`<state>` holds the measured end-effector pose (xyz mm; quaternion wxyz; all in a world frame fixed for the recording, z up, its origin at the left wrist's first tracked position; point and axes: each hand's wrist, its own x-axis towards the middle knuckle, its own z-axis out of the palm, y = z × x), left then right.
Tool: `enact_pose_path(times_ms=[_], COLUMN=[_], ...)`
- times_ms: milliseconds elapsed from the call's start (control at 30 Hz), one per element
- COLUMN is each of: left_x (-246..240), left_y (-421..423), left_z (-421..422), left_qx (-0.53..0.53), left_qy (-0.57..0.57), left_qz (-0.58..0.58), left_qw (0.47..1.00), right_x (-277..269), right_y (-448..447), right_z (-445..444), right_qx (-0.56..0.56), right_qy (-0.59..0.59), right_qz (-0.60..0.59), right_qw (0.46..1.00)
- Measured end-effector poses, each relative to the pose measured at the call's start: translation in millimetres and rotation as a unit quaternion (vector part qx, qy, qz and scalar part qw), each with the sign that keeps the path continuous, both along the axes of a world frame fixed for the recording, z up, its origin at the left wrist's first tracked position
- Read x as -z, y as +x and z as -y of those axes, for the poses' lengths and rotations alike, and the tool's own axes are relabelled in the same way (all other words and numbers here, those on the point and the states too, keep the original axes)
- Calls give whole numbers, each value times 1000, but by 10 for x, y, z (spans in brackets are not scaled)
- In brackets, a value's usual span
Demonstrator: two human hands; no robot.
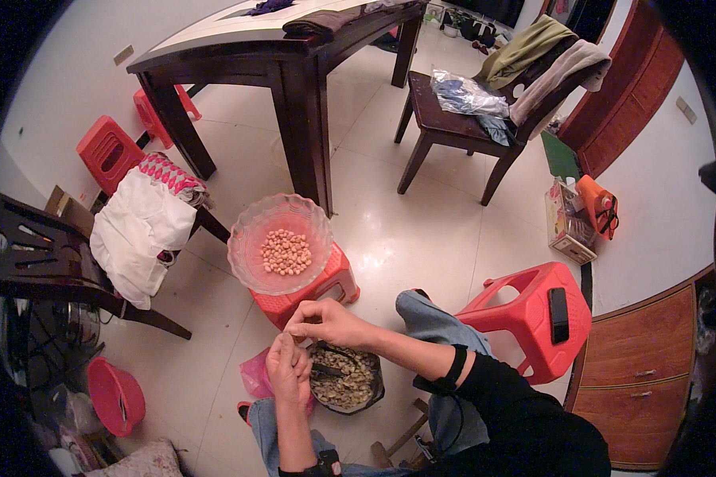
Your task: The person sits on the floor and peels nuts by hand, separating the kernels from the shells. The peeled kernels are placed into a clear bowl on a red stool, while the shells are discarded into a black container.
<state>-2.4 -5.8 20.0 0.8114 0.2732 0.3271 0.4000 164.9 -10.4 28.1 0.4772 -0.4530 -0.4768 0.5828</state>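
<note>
My left hand and my right hand meet at the fingertips, thumbs and fingers pinched. Anything between them is too small to make out. Just below and partly behind the hands stands a dark, angular container with a black handle, full of what look like peanuts in their shells or loose shells. Beyond my hands, a clear bowl with a scalloped rim rests on a red plastic stool. Shelled peanuts lie in its middle. A pink plastic bag is partly hidden behind my left hand.
A second red stool on the right carries a black phone. At left are a dark chair with white cloth and a pink basin. Ahead stand a dark wooden table and another chair.
</note>
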Motion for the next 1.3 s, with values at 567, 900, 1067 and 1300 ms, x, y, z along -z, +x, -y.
enact_pose_path(times_ms=[567, 900, 1067, 1300], left_x=[16, -3, -11, -14], left_y=[52, 58, 54, 60], left_z=[-9, 21, 54, 77], left_qx=[-9, -5, -8, -10], left_qy=[57, 65, 68, 69], left_qz=[-109, -129, -143, -145], left_qw=[992, 990, 987, 987], right_x=[100, 82, 98, 145], right_y=[-189, -210, -223, -238], right_z=[13, 49, 80, 100], right_qx=[42, 53, 56, 62], right_qy=[197, 192, 192, 194], right_qz=[194, 187, 186, 188], right_qw=[960, 962, 962, 961])
